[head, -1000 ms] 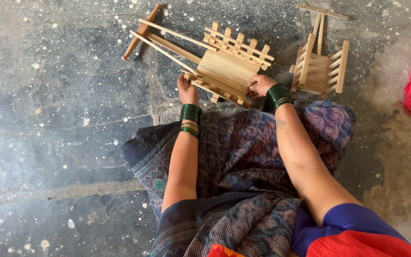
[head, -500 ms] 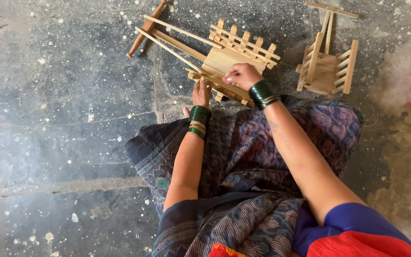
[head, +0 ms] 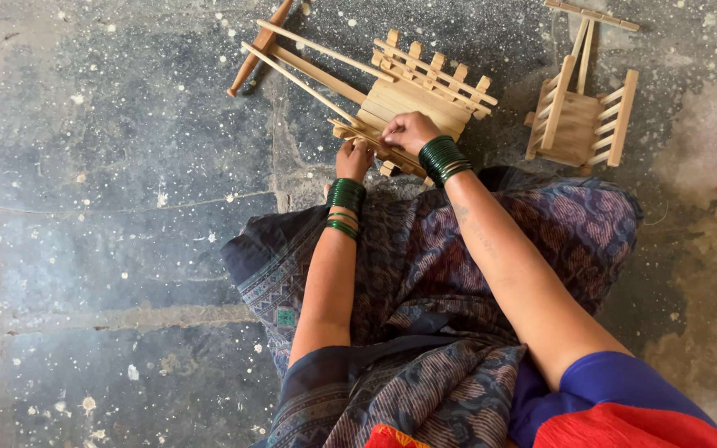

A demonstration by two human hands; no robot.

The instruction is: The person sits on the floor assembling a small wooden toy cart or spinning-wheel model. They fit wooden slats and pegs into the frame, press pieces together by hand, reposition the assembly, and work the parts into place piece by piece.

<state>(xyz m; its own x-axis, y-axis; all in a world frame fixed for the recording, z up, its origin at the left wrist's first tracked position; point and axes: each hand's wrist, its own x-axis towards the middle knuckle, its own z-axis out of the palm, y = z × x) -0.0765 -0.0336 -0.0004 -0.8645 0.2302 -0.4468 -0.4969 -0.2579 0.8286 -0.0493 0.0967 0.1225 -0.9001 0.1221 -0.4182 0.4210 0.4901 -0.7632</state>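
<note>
Both hands rest on a small wooden cart model [head: 408, 104] lying on the speckled stone floor [head: 109, 166] just beyond the person's knees. The left hand [head: 353, 159] grips its near left edge; the right hand [head: 408, 133] closes over the near side rail. A second wooden cart model [head: 578, 124] stands near, to the right

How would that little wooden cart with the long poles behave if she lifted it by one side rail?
The wooden cart looks stiff, made of flat slats and sticks, and probably light. Its thin long poles stick far out, so it would likely tip toward them. The slender side rail may crack under strain. Both the left hand and right hand grip it.
</note>
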